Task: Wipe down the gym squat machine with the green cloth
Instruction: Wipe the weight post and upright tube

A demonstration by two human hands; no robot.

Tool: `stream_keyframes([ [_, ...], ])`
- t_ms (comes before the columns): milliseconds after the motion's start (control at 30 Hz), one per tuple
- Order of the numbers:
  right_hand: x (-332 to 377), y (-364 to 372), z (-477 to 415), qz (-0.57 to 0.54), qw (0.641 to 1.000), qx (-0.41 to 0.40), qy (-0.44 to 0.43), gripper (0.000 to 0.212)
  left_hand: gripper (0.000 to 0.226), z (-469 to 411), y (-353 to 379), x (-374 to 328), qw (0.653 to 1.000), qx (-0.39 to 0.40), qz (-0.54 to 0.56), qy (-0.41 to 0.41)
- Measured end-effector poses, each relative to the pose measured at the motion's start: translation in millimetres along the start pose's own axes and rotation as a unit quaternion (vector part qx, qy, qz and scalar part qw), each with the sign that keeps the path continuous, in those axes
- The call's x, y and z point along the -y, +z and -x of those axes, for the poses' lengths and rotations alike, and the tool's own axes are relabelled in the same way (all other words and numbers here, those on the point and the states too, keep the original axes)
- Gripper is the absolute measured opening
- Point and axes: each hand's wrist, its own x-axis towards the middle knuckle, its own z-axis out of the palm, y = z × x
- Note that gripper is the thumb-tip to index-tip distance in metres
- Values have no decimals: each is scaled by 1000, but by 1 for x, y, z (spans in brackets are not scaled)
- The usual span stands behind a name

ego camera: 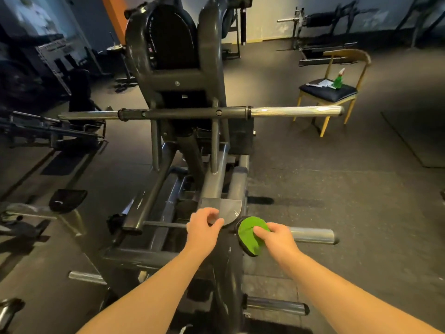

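The dark grey squat machine [183,75] fills the middle of the head view, with a black back pad up top and a long crossbar [199,112] across it. My left hand [203,229] grips the edge of a grey metal plate [227,208] low on the frame. Just to its right, my right hand [279,238] holds the green cloth [251,233] wrapped over the inner end of a chrome weight peg [313,235]. The cloth has a dark border and hides the peg's base.
A wooden chair [334,92] with a dark seat stands at the right rear, carrying a green spray bottle [339,79] and papers. More chrome pegs [277,306] stick out low on the frame. Other gym equipment [48,133] crowds the left. Grey rubber floor [337,184] lies to the right.
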Motion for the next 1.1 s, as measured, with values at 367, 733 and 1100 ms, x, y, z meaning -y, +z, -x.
stream_keyframes([
  [367,39,106,-57,150,944,-267,-125,29,42,-122,-25,58,988,149,-22,-23],
  [733,10,207,-60,381,852,-262,-245,26,14,-165,-22,86,947,274,167,-20],
  [1100,17,174,-74,324,848,-408,-92,19,14,-168,-22,88,936,297,188,-35],
])
